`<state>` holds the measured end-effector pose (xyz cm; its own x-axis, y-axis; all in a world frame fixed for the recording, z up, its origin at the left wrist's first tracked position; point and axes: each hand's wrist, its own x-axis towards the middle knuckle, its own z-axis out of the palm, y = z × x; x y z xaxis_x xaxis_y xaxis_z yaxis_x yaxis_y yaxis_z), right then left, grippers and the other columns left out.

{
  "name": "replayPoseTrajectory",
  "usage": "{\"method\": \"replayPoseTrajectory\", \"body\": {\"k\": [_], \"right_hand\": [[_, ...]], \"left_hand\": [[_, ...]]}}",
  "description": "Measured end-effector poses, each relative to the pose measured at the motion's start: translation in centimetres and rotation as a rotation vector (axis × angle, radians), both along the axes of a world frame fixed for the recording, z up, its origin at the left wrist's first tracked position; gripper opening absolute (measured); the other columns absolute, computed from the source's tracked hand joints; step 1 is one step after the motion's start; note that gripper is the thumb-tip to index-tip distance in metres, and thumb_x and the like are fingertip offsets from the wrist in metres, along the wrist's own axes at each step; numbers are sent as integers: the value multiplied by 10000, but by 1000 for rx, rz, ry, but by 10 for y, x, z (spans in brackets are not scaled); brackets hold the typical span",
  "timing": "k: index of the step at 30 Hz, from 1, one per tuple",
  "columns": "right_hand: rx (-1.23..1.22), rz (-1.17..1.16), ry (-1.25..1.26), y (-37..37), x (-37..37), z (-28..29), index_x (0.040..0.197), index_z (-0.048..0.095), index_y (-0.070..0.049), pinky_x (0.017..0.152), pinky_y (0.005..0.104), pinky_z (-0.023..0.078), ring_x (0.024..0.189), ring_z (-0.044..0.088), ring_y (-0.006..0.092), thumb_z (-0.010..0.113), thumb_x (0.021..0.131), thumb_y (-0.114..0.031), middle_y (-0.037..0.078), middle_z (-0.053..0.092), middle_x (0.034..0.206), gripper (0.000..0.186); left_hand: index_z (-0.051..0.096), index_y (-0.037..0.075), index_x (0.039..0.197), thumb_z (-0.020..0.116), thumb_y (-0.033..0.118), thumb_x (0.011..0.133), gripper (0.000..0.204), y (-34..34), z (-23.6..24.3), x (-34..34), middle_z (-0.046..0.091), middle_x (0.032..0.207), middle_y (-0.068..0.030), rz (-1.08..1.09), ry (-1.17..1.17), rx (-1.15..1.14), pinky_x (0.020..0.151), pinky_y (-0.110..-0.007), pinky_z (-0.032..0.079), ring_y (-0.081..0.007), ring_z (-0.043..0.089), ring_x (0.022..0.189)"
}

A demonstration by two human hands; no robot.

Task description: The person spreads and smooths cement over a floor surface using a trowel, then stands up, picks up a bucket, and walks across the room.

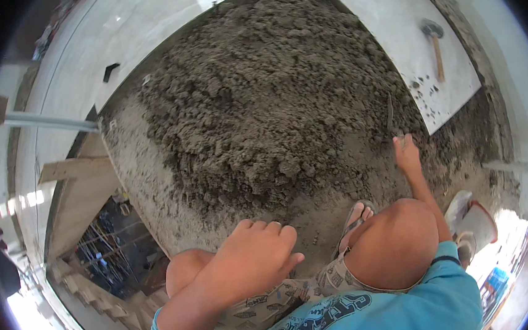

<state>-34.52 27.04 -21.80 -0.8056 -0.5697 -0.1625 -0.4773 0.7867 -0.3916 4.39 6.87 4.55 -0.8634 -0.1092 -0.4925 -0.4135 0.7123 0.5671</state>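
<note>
A broad heap of crumbly grey mortar [260, 115] covers the floor in front of me. At its right side, my right hand [405, 151] is closed around the handle of a trowel [390, 115]. The narrow-looking blade points away from me into loose mortar, close to the near corner of a white tile [396, 36]. My left hand [255, 249] hangs over my left knee in a loose fist, thumb apart, with no tool showing in it. Its palm is hidden.
A mallet [436, 46] lies on the right tile near scattered mortar crumbs. Behind my right arm stands a bucket [476, 226]. Left of the slab edge, a stair opening [112, 245] drops to a lower level. A metal bar [53, 121] and a small black angled piece [110, 71] are at left.
</note>
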Motion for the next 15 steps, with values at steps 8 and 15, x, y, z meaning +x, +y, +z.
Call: {"method": "replayPoseTrajectory", "body": {"k": [8,15], "right_hand": [[64,219,-155,-25,58,13,1179,446,31,606,539,453,733,597,518,515,955,-408,313,608,745,498],[43,452,-280,-64,115,17,1116,427,9,628,552,442,757,587,519,511,955,-398,311,603,751,446]], "left_hand": [[542,34,873,597,329,903,302,12,1,0,614,831,-123,11,5,-21,763,-405,452,-316,621,831],[550,31,877,607,329,896,304,16,-1,-7,608,823,-121,-31,31,-22,765,-403,454,-307,621,820]]}}
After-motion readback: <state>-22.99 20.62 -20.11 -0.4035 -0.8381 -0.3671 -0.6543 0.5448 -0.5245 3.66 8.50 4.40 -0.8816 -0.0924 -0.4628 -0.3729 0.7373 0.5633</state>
